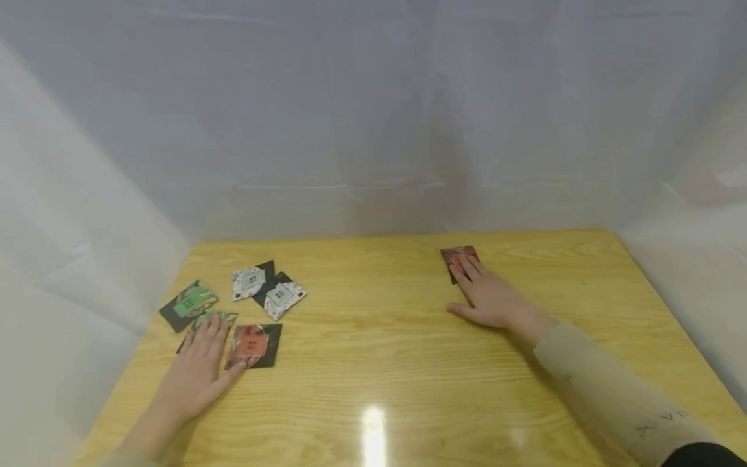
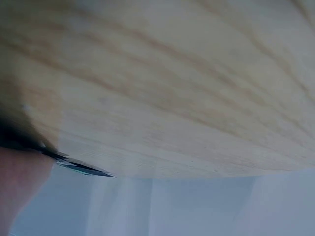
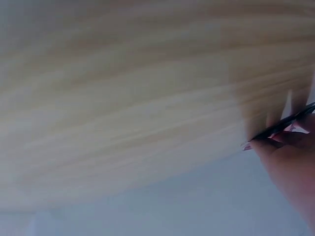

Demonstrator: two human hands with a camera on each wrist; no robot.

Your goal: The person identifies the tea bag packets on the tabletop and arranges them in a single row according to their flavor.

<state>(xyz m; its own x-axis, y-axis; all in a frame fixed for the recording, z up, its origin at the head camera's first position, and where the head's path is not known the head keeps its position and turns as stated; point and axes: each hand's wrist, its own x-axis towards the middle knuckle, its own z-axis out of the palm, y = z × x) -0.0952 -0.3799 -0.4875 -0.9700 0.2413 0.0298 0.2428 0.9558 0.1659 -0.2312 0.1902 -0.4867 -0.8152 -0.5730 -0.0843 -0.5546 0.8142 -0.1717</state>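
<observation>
My left hand (image 1: pixel 195 383) lies on a flat, square green-and-black packet (image 1: pixel 230 318), its fingers straight and covering most of it. The left thumb reaches the lower edge of a red-and-black packet (image 1: pixel 252 345). At the far right of centre, my right hand (image 1: pixel 487 295) rests extended fingers on another red-and-black packet (image 1: pixel 457 253), with the thumb out to the side on the table. Only a thin dark packet edge (image 2: pixel 86 168) shows by the hand in the left wrist view. A similar dark edge (image 3: pixel 278 129) runs along the fingers in the right wrist view.
A second green-and-black packet (image 1: pixel 189 305) lies beyond my left hand. Two white-and-black packets (image 1: pixel 248 284) (image 1: pixel 284 296) overlap or touch to its right. Everything lies on a wooden table (image 1: pixel 362 337), with pale sheeting (image 1: pixel 292 130) behind and at the sides.
</observation>
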